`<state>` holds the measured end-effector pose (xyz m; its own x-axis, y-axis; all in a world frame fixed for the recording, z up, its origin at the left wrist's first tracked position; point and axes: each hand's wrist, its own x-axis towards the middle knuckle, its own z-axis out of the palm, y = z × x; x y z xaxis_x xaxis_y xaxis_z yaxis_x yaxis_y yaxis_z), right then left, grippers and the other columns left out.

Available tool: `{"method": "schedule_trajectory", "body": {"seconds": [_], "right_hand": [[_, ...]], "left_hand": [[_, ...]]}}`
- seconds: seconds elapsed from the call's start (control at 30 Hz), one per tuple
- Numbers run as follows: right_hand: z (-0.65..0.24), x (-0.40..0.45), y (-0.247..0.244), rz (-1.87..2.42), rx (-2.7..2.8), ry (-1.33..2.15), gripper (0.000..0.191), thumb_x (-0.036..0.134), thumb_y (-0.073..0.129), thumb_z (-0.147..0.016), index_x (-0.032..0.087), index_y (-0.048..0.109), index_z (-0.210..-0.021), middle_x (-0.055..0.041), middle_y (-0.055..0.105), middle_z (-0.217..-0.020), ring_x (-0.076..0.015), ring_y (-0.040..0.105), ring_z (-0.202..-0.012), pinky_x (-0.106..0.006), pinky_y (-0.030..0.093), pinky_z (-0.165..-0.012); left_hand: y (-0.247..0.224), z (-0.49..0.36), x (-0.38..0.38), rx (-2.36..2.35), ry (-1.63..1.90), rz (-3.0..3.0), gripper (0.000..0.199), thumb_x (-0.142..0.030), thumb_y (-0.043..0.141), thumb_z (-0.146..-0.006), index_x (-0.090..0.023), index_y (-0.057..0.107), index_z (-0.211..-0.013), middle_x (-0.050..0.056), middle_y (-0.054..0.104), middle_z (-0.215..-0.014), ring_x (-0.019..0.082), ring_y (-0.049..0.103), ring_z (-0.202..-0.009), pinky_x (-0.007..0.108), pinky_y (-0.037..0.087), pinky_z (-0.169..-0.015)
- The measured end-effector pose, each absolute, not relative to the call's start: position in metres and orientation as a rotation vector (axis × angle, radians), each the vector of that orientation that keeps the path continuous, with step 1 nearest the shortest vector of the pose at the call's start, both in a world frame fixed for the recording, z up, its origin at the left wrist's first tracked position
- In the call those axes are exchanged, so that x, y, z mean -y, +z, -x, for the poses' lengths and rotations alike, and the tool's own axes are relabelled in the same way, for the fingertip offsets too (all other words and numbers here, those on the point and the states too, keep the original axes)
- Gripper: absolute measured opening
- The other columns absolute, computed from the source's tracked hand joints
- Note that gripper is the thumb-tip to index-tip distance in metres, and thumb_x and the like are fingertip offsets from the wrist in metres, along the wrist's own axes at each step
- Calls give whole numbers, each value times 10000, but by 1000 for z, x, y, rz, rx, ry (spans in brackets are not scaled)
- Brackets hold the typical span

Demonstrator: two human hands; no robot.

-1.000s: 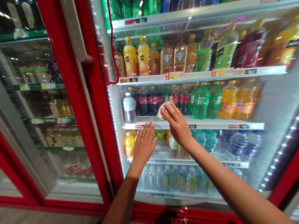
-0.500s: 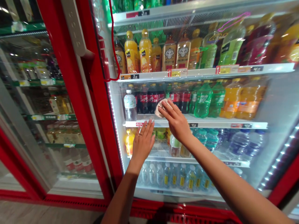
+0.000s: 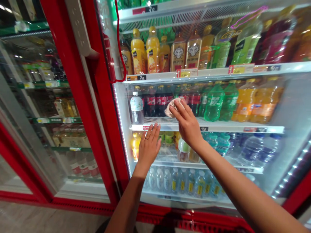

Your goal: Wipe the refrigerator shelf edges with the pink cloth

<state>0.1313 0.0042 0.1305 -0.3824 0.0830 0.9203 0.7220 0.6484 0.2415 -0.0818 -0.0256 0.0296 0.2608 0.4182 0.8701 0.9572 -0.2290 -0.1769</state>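
My right hand (image 3: 188, 125) presses a crumpled pale cloth (image 3: 169, 109) against the glass door of a lit drinks fridge, its fingers bent over the cloth. Behind the cloth, through the glass, stand dark cola bottles (image 3: 151, 103) on the middle shelf. Lower and to the left, my left hand (image 3: 148, 145) lies flat on the glass with fingers stretched, holding nothing. A ring (image 3: 146, 138) shows on one of its fingers.
A red door frame (image 3: 103, 106) with a long grey handle (image 3: 79, 29) runs along the left. Beyond it stands another glass-fronted fridge (image 3: 58, 129). Several rows of bottles fill the shelves, including green bottles (image 3: 214, 102) and orange ones (image 3: 245, 100).
The view has shifted slightly. My right hand and the cloth sit a little further right in the picture, while my left hand stays flat at nearly the same spot on the glass.
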Motion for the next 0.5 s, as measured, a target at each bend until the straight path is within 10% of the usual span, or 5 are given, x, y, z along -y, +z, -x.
{"method": "schedule_trajectory", "body": {"seconds": [0.5], "right_hand": [[-118,-3,141,594,1948,-789,912,7,388,-1060,484,-13,-1726,42,270,-1803,-245,223,-1687,-566,358,-1377]], "left_hand": [[28,88,24,1318,-910,1758,802,-313,464,-1118,-259,-16,-1759,58,344,-1785,214,322,-1665,415,256,-1376]]}}
